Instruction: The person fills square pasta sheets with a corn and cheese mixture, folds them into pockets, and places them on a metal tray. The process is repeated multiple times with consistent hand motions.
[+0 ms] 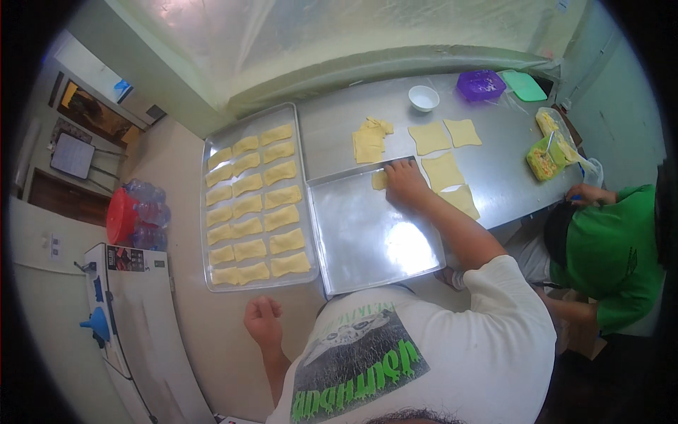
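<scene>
My right hand is at the far edge of a metal tray, fingers bent down and pressed at the right end of a small folded dough pastry. The hand hides part of that pastry. Off the tray's near left side, my left hand hangs with its fingers curled in and nothing visible in them. Flat dough squares lie on the steel table to the right of my right hand. Beyond the tray is a stack of dough sheets.
A second tray at left holds rows of folded pastries. At the back stand a white bowl, a purple container and a green lid. Green tubs of yellow filling sit near a person in green at right.
</scene>
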`<state>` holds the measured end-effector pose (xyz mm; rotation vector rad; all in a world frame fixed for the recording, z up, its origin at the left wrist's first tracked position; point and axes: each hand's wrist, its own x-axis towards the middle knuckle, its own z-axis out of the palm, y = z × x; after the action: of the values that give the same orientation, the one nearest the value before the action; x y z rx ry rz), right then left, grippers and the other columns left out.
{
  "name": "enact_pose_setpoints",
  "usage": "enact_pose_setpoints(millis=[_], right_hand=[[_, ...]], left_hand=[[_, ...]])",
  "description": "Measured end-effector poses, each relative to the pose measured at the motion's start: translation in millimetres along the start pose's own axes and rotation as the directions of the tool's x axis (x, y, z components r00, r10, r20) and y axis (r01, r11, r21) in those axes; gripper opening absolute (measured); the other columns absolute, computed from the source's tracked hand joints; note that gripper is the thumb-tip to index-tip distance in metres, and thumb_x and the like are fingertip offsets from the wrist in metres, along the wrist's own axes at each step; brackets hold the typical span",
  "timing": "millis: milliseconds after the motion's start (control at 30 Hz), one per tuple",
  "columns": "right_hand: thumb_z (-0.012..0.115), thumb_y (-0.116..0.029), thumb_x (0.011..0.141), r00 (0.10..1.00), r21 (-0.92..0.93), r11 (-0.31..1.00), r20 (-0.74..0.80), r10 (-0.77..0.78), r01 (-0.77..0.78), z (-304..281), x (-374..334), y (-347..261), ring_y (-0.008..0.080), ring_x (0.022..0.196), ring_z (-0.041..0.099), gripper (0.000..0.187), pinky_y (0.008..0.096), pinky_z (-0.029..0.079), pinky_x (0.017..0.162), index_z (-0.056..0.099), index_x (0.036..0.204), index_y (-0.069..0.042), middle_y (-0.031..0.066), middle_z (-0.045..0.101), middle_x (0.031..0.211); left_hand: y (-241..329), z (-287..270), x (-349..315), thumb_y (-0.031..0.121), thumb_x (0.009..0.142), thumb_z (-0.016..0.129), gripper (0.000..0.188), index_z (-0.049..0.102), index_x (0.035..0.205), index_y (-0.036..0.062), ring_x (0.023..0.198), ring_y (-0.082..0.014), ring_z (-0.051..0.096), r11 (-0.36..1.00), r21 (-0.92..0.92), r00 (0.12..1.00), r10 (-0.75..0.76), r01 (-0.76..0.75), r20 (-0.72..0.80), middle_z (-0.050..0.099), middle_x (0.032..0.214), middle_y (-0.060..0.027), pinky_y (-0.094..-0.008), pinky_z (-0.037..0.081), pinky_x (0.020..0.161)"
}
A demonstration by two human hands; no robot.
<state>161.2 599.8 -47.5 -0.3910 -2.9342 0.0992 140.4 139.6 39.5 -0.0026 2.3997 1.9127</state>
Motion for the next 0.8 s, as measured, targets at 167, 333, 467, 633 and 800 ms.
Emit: enact_pose_setpoints(millis=[167, 333, 467, 633, 800], right_hand=[[0.062, -0.021, 0.078, 0.983, -0.017, 0.999, 0.178, 0.036, -0.033, -9, 9, 0, 0.0322, 0.116, 0.055, 0.033, 0.0486, 0.037, 0.103, 0.065, 0.106, -0.003, 0.0170, 0.060, 0.115], [0.063, -0.019, 0.080, 0.980, 0.077, 0.994, 0.189, 0.065, -0.081, 3, 12, 7, 0.0323, 0.113, 0.062, 0.027, 0.0482, 0.035, 0.107, 0.067, 0.102, -0.003, 0.0164, 0.067, 0.106], [0.069, -0.020, 0.079, 0.968, 0.146, 0.984, 0.240, 0.066, -0.103, -25, 15, 3, 0.0355, 0.103, 0.066, 0.023, 0.0481, 0.047, 0.096, 0.069, 0.096, -0.005, 0.0171, 0.069, 0.102], [0.068, -0.018, 0.077, 0.927, 0.286, 0.945, 0.372, 0.046, -0.161, -54, 18, 2, 0.0406, 0.093, 0.069, 0.030, 0.0462, 0.054, 0.084, 0.073, 0.102, -0.002, 0.0223, 0.072, 0.100], [0.074, -0.019, 0.082, 0.832, 0.589, 0.686, 0.554, 0.043, -0.428, -93, 36, -4, 0.0202, 0.082, 0.069, 0.036, 0.0337, 0.054, 0.078, 0.071, 0.109, 0.005, 0.0121, 0.074, 0.092]], left_hand=[[8, 12, 3, 0.016, 0.102, 0.059, 0.020, 0.061, 0.090, 0.0013, 0.061, -0.0117, 0.058, 0.999, 0.003, 0.995, 0.034, -0.034, 0.090, 0.066, 0.073, -0.0062, -0.0259, 0.049, 0.058], [20, 20, 2, 0.016, 0.102, 0.060, 0.019, 0.063, 0.091, 0.0010, 0.063, -0.0114, 0.060, 1.000, 0.007, 0.995, 0.018, -0.019, 0.098, 0.067, 0.075, -0.0061, -0.0255, 0.050, 0.059], [5, 16, 4, 0.016, 0.102, 0.059, 0.020, 0.065, 0.091, 0.0008, 0.064, -0.0093, 0.060, 0.999, -0.035, 0.985, 0.036, -0.031, 0.170, 0.068, 0.075, -0.0047, -0.0247, 0.050, 0.059], [10, 5, 11, 0.016, 0.103, 0.058, 0.020, 0.065, 0.092, 0.0007, 0.064, -0.0072, 0.059, 0.998, -0.033, 0.987, -0.041, 0.047, 0.158, 0.067, 0.075, -0.0046, -0.0228, 0.048, 0.058], [-5, -24, 29, 0.017, 0.103, 0.059, 0.021, 0.064, 0.092, 0.0004, 0.063, -0.0079, 0.058, 0.991, -0.017, 0.988, -0.132, 0.133, 0.077, 0.067, 0.075, -0.0041, -0.0231, 0.048, 0.058]])
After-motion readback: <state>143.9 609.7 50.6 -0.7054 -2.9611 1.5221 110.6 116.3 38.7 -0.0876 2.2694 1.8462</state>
